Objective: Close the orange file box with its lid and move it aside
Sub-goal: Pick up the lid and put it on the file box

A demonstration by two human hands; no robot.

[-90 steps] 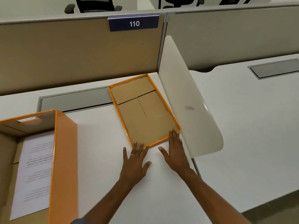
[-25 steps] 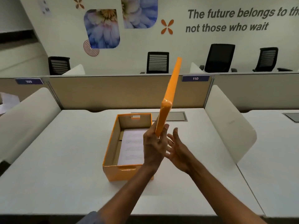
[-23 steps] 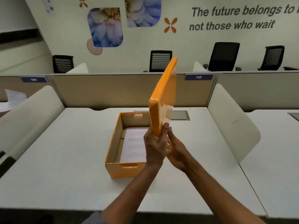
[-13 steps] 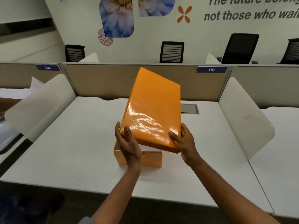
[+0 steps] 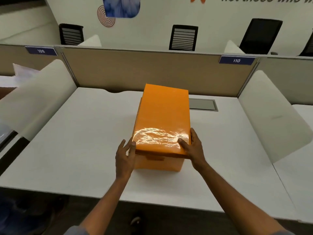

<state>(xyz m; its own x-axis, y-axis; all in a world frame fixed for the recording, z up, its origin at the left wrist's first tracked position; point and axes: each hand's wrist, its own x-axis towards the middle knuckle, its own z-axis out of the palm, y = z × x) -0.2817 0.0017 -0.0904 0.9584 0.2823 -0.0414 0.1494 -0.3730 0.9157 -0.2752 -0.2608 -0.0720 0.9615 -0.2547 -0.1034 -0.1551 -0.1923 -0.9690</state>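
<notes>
The orange file box (image 5: 159,164) stands in the middle of the white desk (image 5: 81,136), and only its near end wall shows. The glossy orange lid (image 5: 163,117) lies flat over the box and hides its inside. My left hand (image 5: 125,154) holds the lid's near left corner, thumb on top. My right hand (image 5: 193,147) grips the near right corner, thumb on the lid's top face.
White curved dividers stand at the left (image 5: 36,100) and right (image 5: 272,116) of the desk. A beige partition (image 5: 152,72) closes the back, with a grey cable hatch (image 5: 202,104) just right of the box. Black chairs stand beyond the partition.
The lid was lifted from the desk, stood on edge, then turned face up above the box. Since half a second ago both hands have lowered it level onto the box.
</notes>
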